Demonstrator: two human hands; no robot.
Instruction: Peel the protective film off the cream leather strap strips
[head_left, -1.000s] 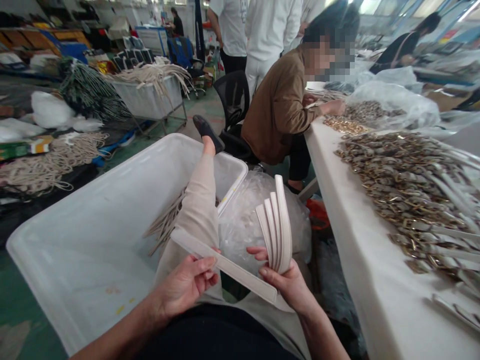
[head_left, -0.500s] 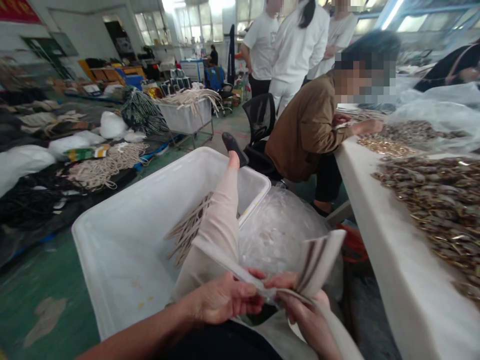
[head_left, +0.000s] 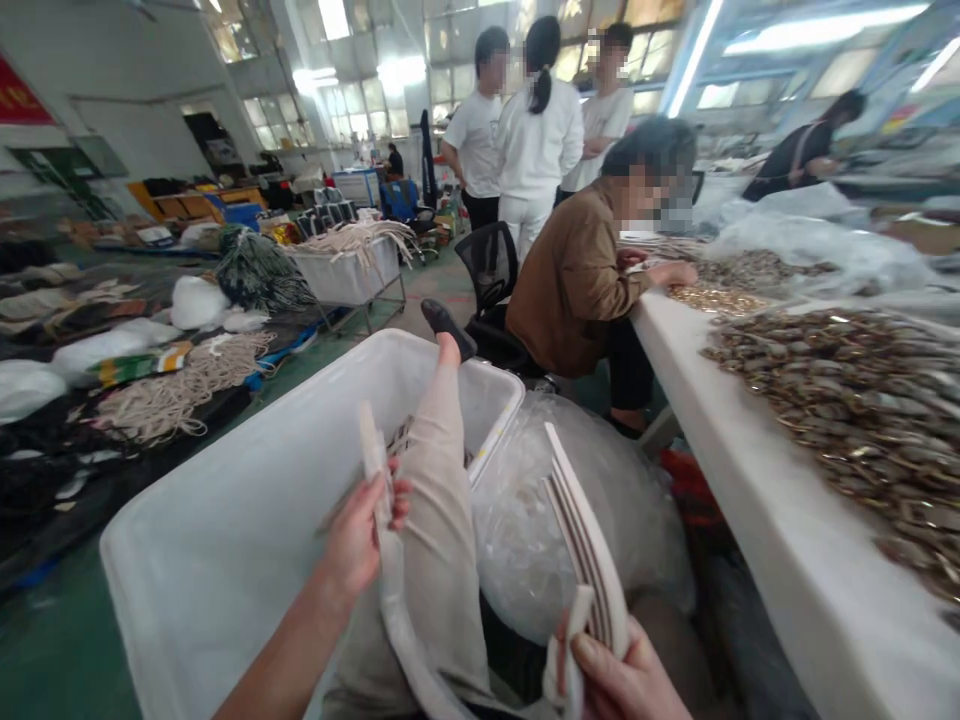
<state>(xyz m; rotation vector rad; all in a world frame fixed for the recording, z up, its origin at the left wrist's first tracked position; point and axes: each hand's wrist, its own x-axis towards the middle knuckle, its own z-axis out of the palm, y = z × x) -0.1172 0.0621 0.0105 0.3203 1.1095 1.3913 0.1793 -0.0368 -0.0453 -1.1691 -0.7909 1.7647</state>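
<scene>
My left hand is closed around a pale flat strap, whose short end sticks up above the fingers. From there the strap curves down past the lap to the bottom edge. My right hand, lower right, pinches a bundle of pale straps with dark edges, fanned upward, together with a short pale strap end. Whether one strap runs between both hands is hidden at the bottom edge. An outstretched leg in beige trousers lies across a white tub. Inside the tub, more straps show partly behind it.
A clear plastic bag bulges beside the tub. On the right, a white table bears a pile of metallic pieces. A co-worker in brown sits at it. Cords lie at left; several people stand behind.
My hands have moved apart: the left went left and up with the strap, the right went down with the bundle. The view has tilted upward.
</scene>
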